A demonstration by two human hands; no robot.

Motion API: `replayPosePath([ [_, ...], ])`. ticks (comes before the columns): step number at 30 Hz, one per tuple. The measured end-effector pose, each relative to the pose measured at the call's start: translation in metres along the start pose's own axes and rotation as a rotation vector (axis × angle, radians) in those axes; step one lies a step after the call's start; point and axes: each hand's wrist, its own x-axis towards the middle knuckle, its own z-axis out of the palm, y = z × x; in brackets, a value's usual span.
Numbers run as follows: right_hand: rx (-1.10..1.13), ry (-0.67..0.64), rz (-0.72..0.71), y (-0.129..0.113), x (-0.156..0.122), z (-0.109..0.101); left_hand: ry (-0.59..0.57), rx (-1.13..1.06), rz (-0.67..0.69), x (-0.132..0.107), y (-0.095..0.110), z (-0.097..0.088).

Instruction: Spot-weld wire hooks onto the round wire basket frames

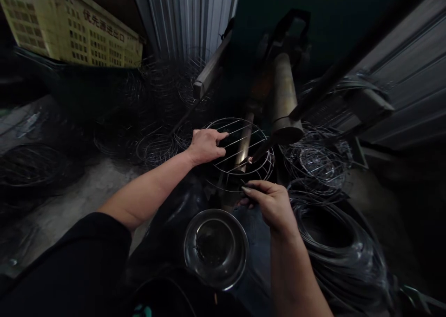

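A round wire basket (256, 166) with parallel cross wires sits on a welding machine's lower electrode (244, 145). My left hand (205, 145) grips the basket's left rim, fingers curled over the wires. My right hand (272, 201) is closed at the basket's near edge, pinching a thin wire I can barely make out. The upper electrode arm (284, 103) hangs over the basket's right side. A shiny steel bowl (216, 247) sits just below my hands.
Piles of finished wire baskets (153, 145) lie to the left and right (320, 164). Coils of wire rings (341, 252) are stacked at lower right. A yellow printed sign (73, 24) hangs at upper left. Corrugated metal walls (191, 15) stand behind.
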Motion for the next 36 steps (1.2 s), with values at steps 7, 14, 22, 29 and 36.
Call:
replayPosePath([
  [7, 0.042, 0.188, -0.027, -0.001, 0.011, 0.015, 0.027, 0.076, 0.051, 0.009, -0.003, 0.004],
  [14, 0.093, 0.285, -0.179, 0.019, 0.012, 0.022, 0.022, -0.003, 0.058, 0.015, -0.008, 0.004],
  [22, 0.051, 0.357, -0.298, 0.039, 0.014, 0.022, -0.018, -0.003, 0.106, 0.024, -0.008, 0.005],
  [29, 0.071, 0.391, -0.312, 0.044, 0.022, 0.023, -0.045, -0.021, 0.122, 0.035, -0.008, 0.006],
  [36, 0.082, 0.389, -0.291, 0.034, 0.023, 0.025, -0.071, -0.022, 0.113, 0.041, -0.008, 0.007],
])
